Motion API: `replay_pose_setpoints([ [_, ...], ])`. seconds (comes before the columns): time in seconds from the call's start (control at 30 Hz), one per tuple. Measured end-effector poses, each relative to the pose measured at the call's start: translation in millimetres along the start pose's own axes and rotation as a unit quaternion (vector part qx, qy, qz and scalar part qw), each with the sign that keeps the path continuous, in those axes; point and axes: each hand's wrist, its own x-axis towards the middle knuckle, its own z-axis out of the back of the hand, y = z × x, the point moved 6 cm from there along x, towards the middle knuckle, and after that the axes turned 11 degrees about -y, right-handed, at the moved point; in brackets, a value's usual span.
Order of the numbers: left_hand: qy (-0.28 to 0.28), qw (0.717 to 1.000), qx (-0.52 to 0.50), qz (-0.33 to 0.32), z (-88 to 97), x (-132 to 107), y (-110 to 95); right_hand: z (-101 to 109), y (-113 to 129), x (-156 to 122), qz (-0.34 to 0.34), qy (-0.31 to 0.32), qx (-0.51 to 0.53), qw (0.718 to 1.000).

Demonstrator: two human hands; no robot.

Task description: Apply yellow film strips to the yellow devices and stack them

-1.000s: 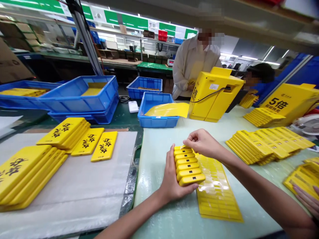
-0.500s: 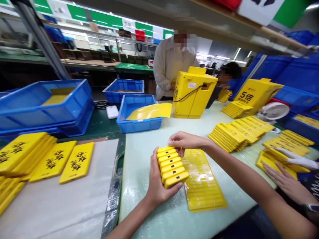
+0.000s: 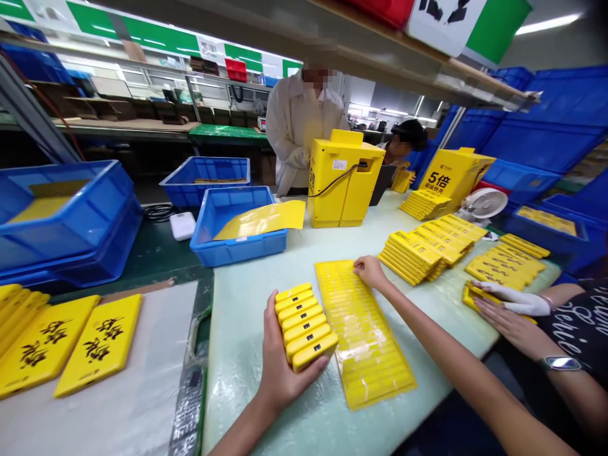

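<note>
My left hand (image 3: 278,364) is wrapped round a row of several yellow power banks (image 3: 304,323) standing on edge on the pale green table (image 3: 242,354). To their right lies a long yellow sticker sheet (image 3: 363,332) with rows of small labels. My right hand (image 3: 369,271) rests on the sheet's far end, fingers curled and pinching at its surface; whether it holds a label I cannot make out.
Blue bins (image 3: 237,231) stand at the back left, one with a yellow sheet hanging out. Yellow cabinet boxes (image 3: 342,180) and stacks of yellow cases (image 3: 427,247) sit on the right. A co-worker's hands (image 3: 506,310) press on cases at the right. Flat yellow cases (image 3: 97,342) lie left.
My right hand has left the top of the power bank row and moved right onto the far end of the sticker sheet. The view has swung to the right.
</note>
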Motion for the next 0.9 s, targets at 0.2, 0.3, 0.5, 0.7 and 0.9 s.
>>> replay_pose_setpoints([
  [0.2, 0.003, 1.0, -0.001, 0.003, -0.4, 0, 2, 5, 7, 14, 0.0, 0.001, -0.021, 1.0],
  [0.3, 0.003, 1.0, 0.002, 0.0, -0.1, -1, 3, 4, 12, 27, -0.037, -0.009, -0.068, 0.997],
  [0.5, 0.012, 1.0, -0.012, 0.009, -1.3, -2, 3, -2, 29, 37, -0.078, 0.0, -0.144, 0.987],
  [0.7, 0.01, 1.0, -0.019, 0.015, -1.1, -5, 4, -9, 44, 37, -0.065, 0.034, -0.177, 0.981],
  [0.9, 0.021, 0.999, -0.022, 0.011, -4.1, -6, 0, -14, 51, 43, -0.063, 0.032, -0.177, 0.982],
])
